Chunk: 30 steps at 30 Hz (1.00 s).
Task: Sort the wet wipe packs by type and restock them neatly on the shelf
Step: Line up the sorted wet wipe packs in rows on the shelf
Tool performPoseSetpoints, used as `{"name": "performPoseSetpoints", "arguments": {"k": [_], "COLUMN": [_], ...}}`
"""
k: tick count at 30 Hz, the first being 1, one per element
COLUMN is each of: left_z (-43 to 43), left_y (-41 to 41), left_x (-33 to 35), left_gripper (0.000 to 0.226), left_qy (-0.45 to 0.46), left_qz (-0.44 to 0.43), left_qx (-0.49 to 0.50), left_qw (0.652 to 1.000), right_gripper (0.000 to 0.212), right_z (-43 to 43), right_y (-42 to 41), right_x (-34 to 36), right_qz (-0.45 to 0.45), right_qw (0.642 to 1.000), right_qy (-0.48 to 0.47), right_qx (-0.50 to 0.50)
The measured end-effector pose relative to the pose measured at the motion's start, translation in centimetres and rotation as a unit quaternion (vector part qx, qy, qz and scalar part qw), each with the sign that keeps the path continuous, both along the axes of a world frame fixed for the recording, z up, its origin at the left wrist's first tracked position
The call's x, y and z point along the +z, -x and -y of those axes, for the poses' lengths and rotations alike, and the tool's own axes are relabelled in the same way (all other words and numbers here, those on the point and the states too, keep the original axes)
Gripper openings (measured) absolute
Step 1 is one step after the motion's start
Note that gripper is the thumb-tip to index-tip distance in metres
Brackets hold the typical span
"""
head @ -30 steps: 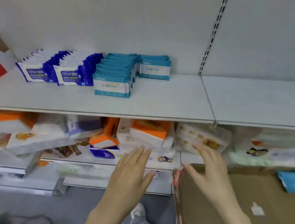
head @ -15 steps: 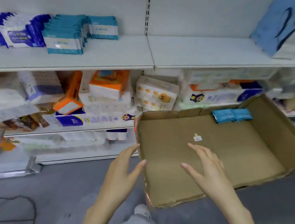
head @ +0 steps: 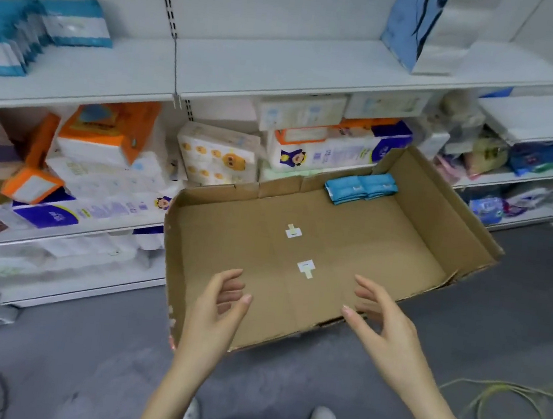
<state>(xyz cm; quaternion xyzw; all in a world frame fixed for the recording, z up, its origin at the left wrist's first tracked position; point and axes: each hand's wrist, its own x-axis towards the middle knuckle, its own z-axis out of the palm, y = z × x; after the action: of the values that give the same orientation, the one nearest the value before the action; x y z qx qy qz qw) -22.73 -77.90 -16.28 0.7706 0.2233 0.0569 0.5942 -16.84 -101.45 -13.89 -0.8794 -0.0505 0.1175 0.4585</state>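
Note:
A shallow cardboard box (head: 440, 207) lies on the floor in front of the shelving. In its far corner sit two or three small blue wet wipe packs (head: 360, 188). Teal wet wipe packs (head: 30, 33) stand in rows on the white shelf (head: 284, 69) at the upper left. My left hand (head: 219, 309) hovers over the box's near left part, fingers loosely bent, holding nothing. My right hand (head: 383, 321) hovers over the near edge of the box, fingers loosely spread, also empty.
The lower shelves hold tissue bundles, among them an orange-topped pack (head: 104, 134) and a white pack with cartoon faces (head: 219, 158). A blue and white bag (head: 423, 26) stands on the upper shelf at right. A yellowish cable (head: 504, 407) coils on the grey floor.
My view has swung right and down from the shelf to the box. Both hands have come down over the box's near end and now face each other.

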Motion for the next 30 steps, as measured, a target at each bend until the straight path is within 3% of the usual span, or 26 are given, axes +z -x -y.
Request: {"name": "performPoseSetpoints", "arguments": {"k": [3, 7, 11, 23, 30], "left_z": [6.8, 15.1, 19.4, 19.5, 18.0], "left_y": [-1.9, -3.8, -5.6, -17.1, -32.2], "left_x": [-0.9, -2.5, -2.1, -7.9, -15.2], "left_gripper": [0.029, 0.030, 0.032, 0.033, 0.024], "left_qy": [0.031, 0.051, 0.057, 0.047, 0.046], "left_qz": [-0.007, -0.040, -0.049, -0.144, -0.200], "left_qx": [0.008, -0.050, -0.047, 0.051, 0.096], "left_qw": [0.999, 0.997, 0.996, 0.987, 0.974], "right_gripper": [0.047, 0.049, 0.041, 0.038, 0.023], "right_z": [6.2, 13.5, 17.5, 18.7, 18.3], "right_y": [-2.0, -4.6, -7.7, -23.0, -36.4], "right_x": [-0.5, -1.0, -1.0, -8.6, -17.2], "right_qz": [-0.005, -0.012, -0.018, -0.097, -0.244], "right_qw": [1.000, 0.999, 0.996, 0.992, 0.961], "right_qy": [-0.013, -0.031, -0.068, -0.076, -0.086], "right_qx": [0.000, -0.033, -0.053, -0.012, -0.103]}}
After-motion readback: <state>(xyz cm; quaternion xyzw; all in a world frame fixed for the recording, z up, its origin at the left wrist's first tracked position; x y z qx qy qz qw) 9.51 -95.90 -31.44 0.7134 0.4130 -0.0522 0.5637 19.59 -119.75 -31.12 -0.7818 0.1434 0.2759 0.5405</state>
